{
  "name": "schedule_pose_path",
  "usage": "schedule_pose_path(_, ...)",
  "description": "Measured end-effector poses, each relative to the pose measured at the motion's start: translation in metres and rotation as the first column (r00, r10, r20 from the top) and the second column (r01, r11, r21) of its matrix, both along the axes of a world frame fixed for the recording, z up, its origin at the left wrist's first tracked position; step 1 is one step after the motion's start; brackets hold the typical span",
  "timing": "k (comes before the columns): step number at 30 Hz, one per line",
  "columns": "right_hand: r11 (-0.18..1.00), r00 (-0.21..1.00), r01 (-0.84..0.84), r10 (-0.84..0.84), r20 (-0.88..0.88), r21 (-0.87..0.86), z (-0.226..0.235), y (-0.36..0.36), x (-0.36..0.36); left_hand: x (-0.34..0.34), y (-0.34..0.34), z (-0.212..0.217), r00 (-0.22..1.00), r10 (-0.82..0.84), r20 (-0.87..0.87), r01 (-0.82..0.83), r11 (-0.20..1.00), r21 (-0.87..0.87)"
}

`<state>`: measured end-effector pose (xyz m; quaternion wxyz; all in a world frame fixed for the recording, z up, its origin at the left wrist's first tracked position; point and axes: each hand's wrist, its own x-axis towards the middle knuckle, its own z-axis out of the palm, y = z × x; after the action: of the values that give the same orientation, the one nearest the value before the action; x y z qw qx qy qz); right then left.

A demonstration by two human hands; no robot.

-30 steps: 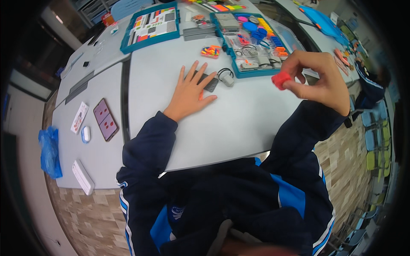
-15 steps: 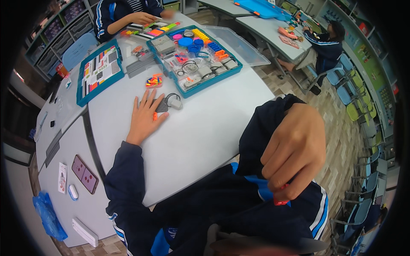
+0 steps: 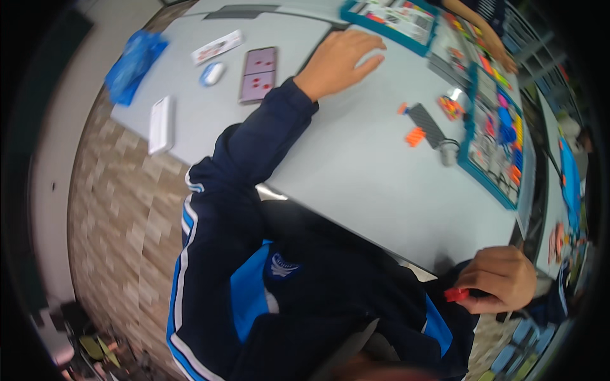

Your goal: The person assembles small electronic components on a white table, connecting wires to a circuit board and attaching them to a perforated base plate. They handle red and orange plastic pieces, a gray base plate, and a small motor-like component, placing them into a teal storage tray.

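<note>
My left hand point(image 3: 346, 62) hangs over the far part of the white table, right of the phone point(image 3: 259, 75), with fingers stretched and thumb apart, holding nothing. Low at the right, near the table's edge, my right hand point(image 3: 501, 278) pinches a small red piece point(image 3: 455, 294) whose exact kind I cannot make out. On the table lie a dark grey perforated plate point(image 3: 426, 124), a grey block with a cable point(image 3: 448, 152) at its end, and orange building pieces point(image 3: 415, 136). A small clear box of coloured pegs point(image 3: 450, 108) is just beyond them.
A teal sorting box point(image 3: 471, 164) of building parts stands at right; another teal tray point(image 3: 389, 26) is at the top. Left lie a white-blue case point(image 3: 212, 74), a white oblong block point(image 3: 161, 125), a printed strip point(image 3: 217, 47) and a blue plastic bag point(image 3: 135, 66). Another person's arm point(image 3: 480, 25) reaches in top right.
My view has swung left. My left hand has left the grey plate and moved toward the phone, uncovering the plate and orange pieces. My right hand still pinches the red piece.
</note>
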<state>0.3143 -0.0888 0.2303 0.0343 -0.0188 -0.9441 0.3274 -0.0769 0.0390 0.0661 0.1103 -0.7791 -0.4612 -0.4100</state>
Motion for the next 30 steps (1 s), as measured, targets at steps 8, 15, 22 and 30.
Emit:
schedule_pose_path(8, 0.999, 0.999, 0.052, -0.052, -0.007, -0.008, -0.008, -0.001, 0.007, -0.173, -0.055, -0.033, 0.917, 0.285, 0.280, -0.254, 0.957, -0.143)
schedule_pose_path(15, 0.994, 0.994, 0.104, -0.104, 0.023, -0.017, -0.007, 0.009, 0.001, -0.195, -0.079, -0.052, 0.958, 0.285, -0.019, -0.283, 0.940, -0.191)
schedule_pose_path(22, 0.993, 0.993, 0.117, -0.117, 0.000, -0.008, -0.006, 0.006, 0.009, -0.205, -0.070, -0.060, 0.901, 0.373, 0.221, -0.357, 0.928, -0.107)
schedule_pose_path(30, 0.994, 0.994, 0.111, -0.111, -0.002, 0.014, -0.006, 0.005, 0.009, -0.205, -0.061, -0.071, 0.906, 0.422, 0.045, -0.411, 0.899, -0.152)
